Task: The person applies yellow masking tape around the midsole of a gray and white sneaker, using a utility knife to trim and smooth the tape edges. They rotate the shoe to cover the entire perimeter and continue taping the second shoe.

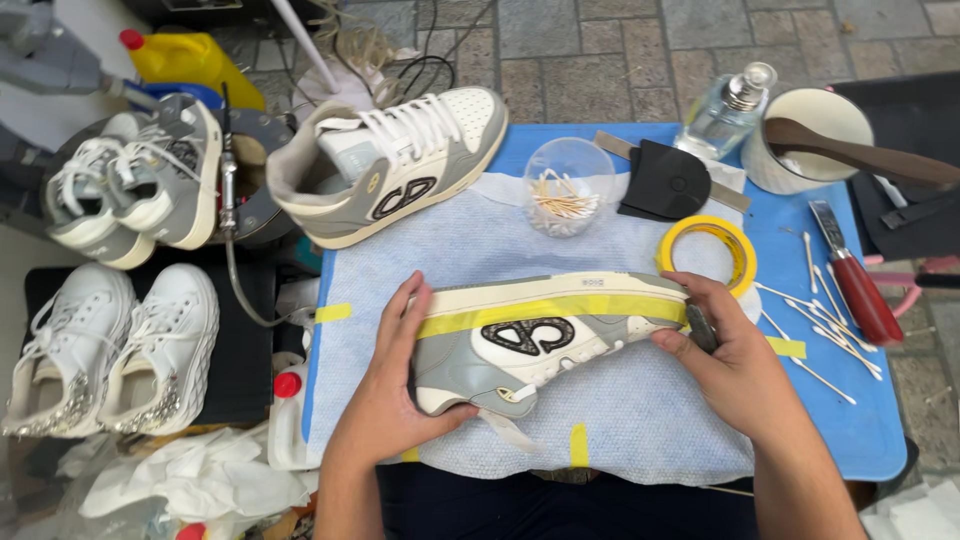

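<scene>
**Grey-and-cream sneaker: handling properties and appearance**

The left hand (395,385) is partly open, palm and spread fingers pressed on the heel end of the taped sneaker (530,340). The sneaker lies on its side on the pale blue cloth (620,420), at the middle of the blue work table (860,420), sole edge turned away from the person. The right hand (730,360) cups the toe end with curled fingers; a small dark object sits between thumb and fingers, and its kind cannot be told.

Handling, as a judgement: the sneaker is light and moderately stiff. The rubber sole holds its shape, while the upper and collar yield under pressure. The smooth panels may slip on the cloth, so support at both ends, heel and toe, is the stable hold. The yellow tape strip (555,308) along the sidewall looks easy to lift or crease; fingers are best kept off it.

Appearance: grey upper, cream sole, a white side panel bearing a dark looped emblem, and a cream lace end trailing toward the person.

The matching sneaker (400,165) stands upright at the table's far left. A roll of yellow tape (738,240) lies just beyond the right hand.
</scene>
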